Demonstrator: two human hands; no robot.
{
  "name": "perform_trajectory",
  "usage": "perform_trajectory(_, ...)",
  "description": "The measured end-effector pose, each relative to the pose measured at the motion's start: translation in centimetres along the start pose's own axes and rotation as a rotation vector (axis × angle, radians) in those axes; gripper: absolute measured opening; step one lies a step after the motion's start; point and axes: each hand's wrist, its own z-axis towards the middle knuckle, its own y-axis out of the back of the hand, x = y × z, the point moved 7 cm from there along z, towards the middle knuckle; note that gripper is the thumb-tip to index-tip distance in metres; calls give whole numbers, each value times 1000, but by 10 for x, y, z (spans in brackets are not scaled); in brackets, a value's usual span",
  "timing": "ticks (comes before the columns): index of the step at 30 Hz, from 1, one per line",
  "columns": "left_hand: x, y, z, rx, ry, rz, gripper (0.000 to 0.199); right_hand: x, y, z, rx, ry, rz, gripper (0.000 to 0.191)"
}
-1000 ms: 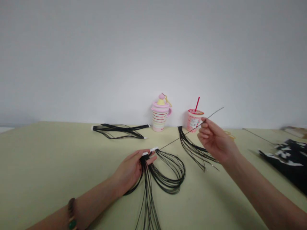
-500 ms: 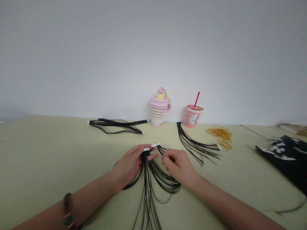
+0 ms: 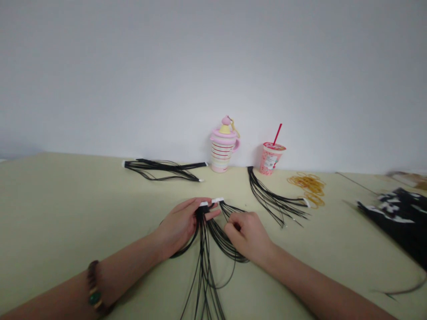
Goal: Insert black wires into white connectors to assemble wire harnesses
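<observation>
Pale green bench (image 3: 66,222) by white wall (image 3: 213,66); left hand (image 3: 180,224) grips black cords (image 3: 202,249), right hand (image 3: 248,235) curls nearly closed on them.

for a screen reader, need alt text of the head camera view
The left hand pinches the white tips of a black cord bundle, the right hand on its strands, on a pale green table. Beyond lie two more bundles, yellow rubber bands, a pink striped mug and a cup with a red straw.
</observation>
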Motion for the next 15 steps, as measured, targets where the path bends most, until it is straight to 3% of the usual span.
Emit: perform_trajectory(15,1,2,1,11,-7,-11,14,1,1,1,2,9,-51,24)
